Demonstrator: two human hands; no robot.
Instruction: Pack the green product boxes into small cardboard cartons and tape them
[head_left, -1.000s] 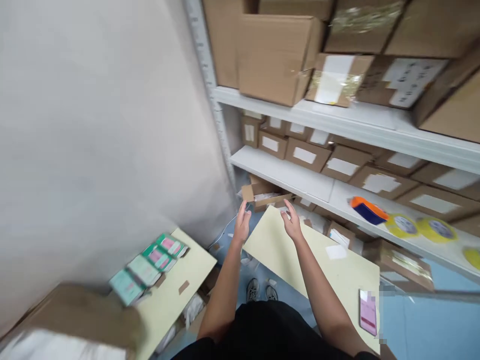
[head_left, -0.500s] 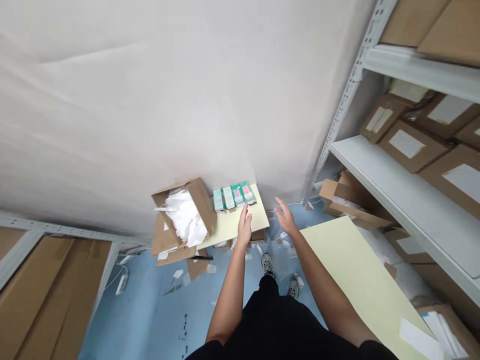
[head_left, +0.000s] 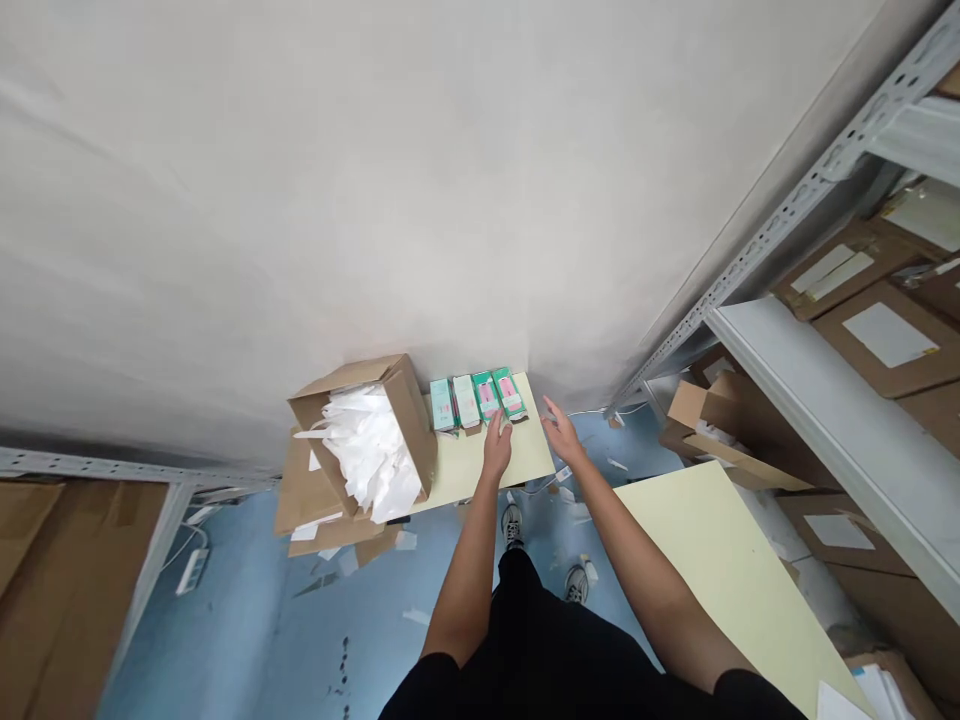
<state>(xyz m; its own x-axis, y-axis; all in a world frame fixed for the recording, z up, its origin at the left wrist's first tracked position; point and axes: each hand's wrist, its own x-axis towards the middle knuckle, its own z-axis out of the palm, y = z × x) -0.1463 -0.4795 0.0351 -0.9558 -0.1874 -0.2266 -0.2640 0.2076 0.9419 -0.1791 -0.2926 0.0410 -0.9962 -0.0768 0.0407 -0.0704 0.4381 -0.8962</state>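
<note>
My left hand (head_left: 496, 447) is over the pale yellow table (head_left: 457, 468), its fingers stretched toward a row of small boxes. It is nearest a green box with a pink front (head_left: 487, 394); whether it touches the box I cannot tell. Another green and pink box (head_left: 510, 392) lies to the right of that one. Left of them are a whitish box (head_left: 466, 400) and a pale green box (head_left: 442, 404). My right hand (head_left: 561, 432) hovers at the table's right end, fingers apart, with nothing in it.
An open carton (head_left: 416, 420) full of white sheets (head_left: 371, 450) stands on the table's left. Scraps litter the blue floor (head_left: 247, 620). To the right are another yellow tabletop (head_left: 720, 560), an open carton (head_left: 739, 425) and a metal shelf (head_left: 840, 400) with boxes. A power strip (head_left: 193, 571) lies at left.
The view has shifted and come closer to the table. My left hand has moved in toward the green boxes; both hands remain apart and hold nothing.
</note>
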